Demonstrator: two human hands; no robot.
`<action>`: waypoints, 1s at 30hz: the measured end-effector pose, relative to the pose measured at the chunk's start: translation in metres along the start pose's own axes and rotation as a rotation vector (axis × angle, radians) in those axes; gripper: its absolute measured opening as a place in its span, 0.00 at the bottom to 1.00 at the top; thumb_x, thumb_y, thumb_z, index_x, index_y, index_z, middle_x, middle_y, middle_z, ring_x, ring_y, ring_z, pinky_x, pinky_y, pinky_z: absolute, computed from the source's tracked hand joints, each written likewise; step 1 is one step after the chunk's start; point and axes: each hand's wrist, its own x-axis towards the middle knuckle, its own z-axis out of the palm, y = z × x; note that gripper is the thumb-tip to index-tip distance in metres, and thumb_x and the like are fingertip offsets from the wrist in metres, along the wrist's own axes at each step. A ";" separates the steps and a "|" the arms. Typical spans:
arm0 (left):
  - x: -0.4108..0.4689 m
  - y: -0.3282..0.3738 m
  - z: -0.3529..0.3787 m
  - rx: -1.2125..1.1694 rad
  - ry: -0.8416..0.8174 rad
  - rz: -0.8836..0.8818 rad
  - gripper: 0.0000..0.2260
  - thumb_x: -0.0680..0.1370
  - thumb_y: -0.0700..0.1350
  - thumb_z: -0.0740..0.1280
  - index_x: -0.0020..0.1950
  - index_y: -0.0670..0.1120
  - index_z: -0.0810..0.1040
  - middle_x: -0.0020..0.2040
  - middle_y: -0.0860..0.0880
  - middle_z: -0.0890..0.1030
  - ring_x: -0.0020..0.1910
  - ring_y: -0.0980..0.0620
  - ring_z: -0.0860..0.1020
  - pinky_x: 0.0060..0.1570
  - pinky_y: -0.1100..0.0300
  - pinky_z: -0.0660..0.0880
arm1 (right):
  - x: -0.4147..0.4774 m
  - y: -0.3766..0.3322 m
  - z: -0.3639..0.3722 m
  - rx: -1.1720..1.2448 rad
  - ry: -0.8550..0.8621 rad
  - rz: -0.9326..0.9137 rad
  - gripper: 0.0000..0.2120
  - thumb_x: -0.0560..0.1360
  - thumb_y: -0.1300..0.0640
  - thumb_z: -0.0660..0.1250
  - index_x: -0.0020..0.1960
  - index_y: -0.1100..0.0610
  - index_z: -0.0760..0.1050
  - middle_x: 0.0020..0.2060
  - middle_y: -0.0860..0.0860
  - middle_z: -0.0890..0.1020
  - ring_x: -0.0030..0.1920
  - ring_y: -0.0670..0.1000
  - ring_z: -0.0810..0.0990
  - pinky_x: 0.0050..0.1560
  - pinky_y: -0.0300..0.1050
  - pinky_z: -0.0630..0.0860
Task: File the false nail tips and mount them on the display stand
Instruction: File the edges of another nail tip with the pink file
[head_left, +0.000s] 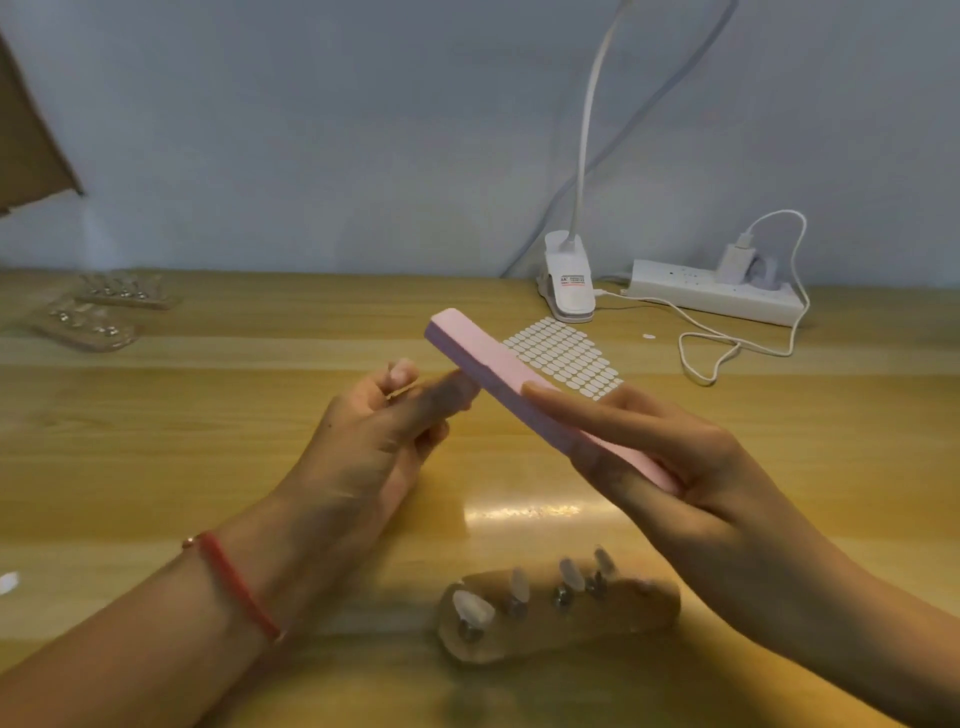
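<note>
The right hand (691, 467) grips a pink nail buffer block (524, 387) by its near end, index finger stretched along the top face and thumb underneath, so the block slants up toward the far left above the middle of the table (197, 415). The left hand (374, 431) is bunched, fingers curled together, with one fingertip touching the block's purple side. Whatever it may be pinching there is too blurred to tell. A red cord bracelet (234, 587) circles the left wrist.

Near the table's front edge, below the hands, lies the oblong display stand (649, 597) with four pale nail tips (472, 607) mounted on its metal pegs (all four tilted).

Beyond the block lies a sheet of white adhesive tabs (566, 358). At the table's back edge stand a white clip lamp (569, 291) and a power strip (711, 296) with a charger (735, 257) plugged in, its cable (727, 353) looping forward. Clear plastic trays (98, 317) sit near the far left corner.
</note>
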 end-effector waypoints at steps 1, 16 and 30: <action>0.001 -0.003 -0.002 -0.021 -0.016 -0.003 0.19 0.63 0.38 0.75 0.43 0.48 0.67 0.34 0.52 0.80 0.35 0.58 0.79 0.40 0.61 0.70 | -0.001 0.000 0.001 0.011 0.002 -0.002 0.19 0.75 0.46 0.60 0.62 0.27 0.70 0.43 0.41 0.74 0.47 0.45 0.73 0.42 0.31 0.66; -0.002 0.008 0.000 0.017 -0.017 -0.022 0.27 0.52 0.46 0.84 0.41 0.50 0.70 0.35 0.53 0.81 0.38 0.59 0.81 0.41 0.61 0.71 | 0.001 0.002 0.001 0.090 0.016 0.046 0.17 0.74 0.44 0.60 0.60 0.26 0.71 0.43 0.42 0.76 0.40 0.42 0.72 0.35 0.36 0.67; 0.000 0.006 -0.005 0.099 -0.032 0.022 0.17 0.63 0.41 0.74 0.43 0.46 0.67 0.36 0.52 0.83 0.38 0.59 0.81 0.43 0.58 0.68 | 0.002 0.003 -0.005 0.038 -0.012 0.029 0.18 0.74 0.45 0.60 0.61 0.27 0.71 0.45 0.43 0.77 0.47 0.47 0.74 0.41 0.35 0.69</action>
